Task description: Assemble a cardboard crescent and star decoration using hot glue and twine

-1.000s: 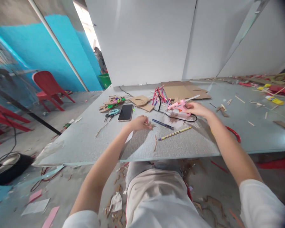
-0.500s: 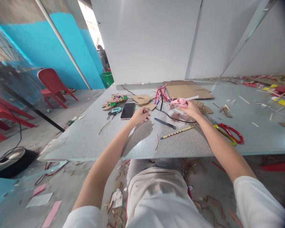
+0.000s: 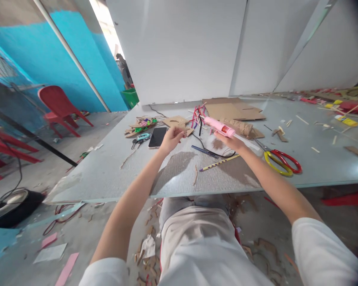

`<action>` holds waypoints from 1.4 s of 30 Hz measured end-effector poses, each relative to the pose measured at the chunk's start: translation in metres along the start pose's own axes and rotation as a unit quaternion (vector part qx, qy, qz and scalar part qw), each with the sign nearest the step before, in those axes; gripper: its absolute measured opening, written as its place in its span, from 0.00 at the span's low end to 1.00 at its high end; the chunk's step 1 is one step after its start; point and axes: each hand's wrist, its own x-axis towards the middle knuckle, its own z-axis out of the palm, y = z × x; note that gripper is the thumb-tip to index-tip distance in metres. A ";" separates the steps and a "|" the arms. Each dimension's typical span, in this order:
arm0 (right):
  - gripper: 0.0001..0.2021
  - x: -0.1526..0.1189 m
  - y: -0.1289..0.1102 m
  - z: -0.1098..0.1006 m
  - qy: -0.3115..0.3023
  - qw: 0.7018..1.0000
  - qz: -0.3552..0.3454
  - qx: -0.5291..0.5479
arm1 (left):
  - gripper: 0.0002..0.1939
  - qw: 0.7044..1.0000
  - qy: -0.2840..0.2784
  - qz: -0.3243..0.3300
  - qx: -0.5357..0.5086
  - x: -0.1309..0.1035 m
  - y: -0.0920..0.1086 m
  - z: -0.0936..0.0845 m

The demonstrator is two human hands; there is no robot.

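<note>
My right hand (image 3: 233, 143) is closed around a pink hot glue gun (image 3: 216, 124), held above the table with its nozzle pointing away and to the left. A white glue stick (image 3: 247, 143) sticks out of its back end. My left hand (image 3: 172, 140) is raised beside a black phone (image 3: 158, 138), fingers pinched together; what they hold, if anything, is too small to name. Behind that hand lie cut cardboard pieces (image 3: 176, 121). Under the glue gun are a dark blue pen (image 3: 203, 150), a black cord (image 3: 198, 140) and a yellow patterned pencil (image 3: 216, 163).
Scissors with red and yellow handles (image 3: 282, 162) lie right of my right forearm. A twine roll (image 3: 240, 128) and cardboard sheets (image 3: 231, 109) are at the back. Light-blue-handled pliers (image 3: 142, 137) lie left of the phone. Scraps and a yellow glue bottle (image 3: 347, 120) lie far right.
My right hand has turned the glue gun, bringing its body up and its back end toward me. My left hand has lifted slightly, fingers still pinched. The view has shifted a little.
</note>
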 end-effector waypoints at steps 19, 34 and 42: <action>0.15 -0.009 -0.015 0.017 -0.001 0.995 -0.090 -0.050 | 0.04 0.919 0.111 -0.150 -0.347 0.005 0.018 -0.010; 0.17 -0.011 -0.022 0.014 -0.013 0.999 -0.035 -0.039 | 0.08 0.940 0.051 -0.119 -0.314 0.008 0.009 -0.018; 0.15 -0.010 -0.018 0.015 -0.012 0.997 -0.055 -0.043 | 0.09 0.948 0.123 -0.090 -0.280 0.007 0.004 -0.012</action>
